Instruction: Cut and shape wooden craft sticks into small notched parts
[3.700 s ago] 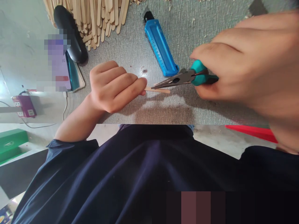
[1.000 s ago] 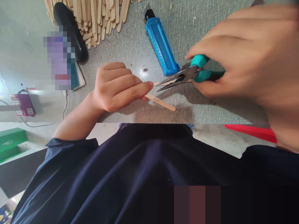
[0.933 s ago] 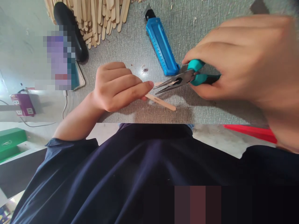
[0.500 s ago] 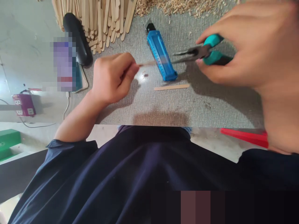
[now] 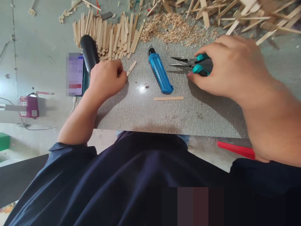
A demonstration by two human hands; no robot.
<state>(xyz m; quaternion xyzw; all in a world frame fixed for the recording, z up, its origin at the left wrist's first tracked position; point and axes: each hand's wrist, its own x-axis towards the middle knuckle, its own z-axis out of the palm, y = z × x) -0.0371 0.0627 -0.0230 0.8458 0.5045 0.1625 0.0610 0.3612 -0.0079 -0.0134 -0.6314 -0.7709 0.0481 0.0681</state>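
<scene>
My left hand point(image 5: 107, 77) is closed, its fingers pinching a wooden craft stick point(image 5: 132, 67) that points up and to the right, with a small dark mark near its middle. In my right hand point(image 5: 231, 67) are long-nose pliers point(image 5: 191, 62) with teal and black handles. Their jaws stand apart and point left, with nothing visible between them. A blue utility knife point(image 5: 161, 72) lies on the table between my hands, its tip at the top. Below the knife, a single craft stick point(image 5: 168, 98) rests level on the grey table point(image 5: 131, 113).
Behind my left hand is a pile of craft sticks point(image 5: 113, 34). Small wood bits point(image 5: 174, 28) are heaped beside it, with more loose sticks point(image 5: 249, 18) at the far right. A black oblong object point(image 5: 89, 51) lies against a phone point(image 5: 80, 75) on the left.
The view has shifted, showing more of the table's far side. My left hand has drawn the stick away from the pliers and tilted it. The plier jaws have spread wider.
</scene>
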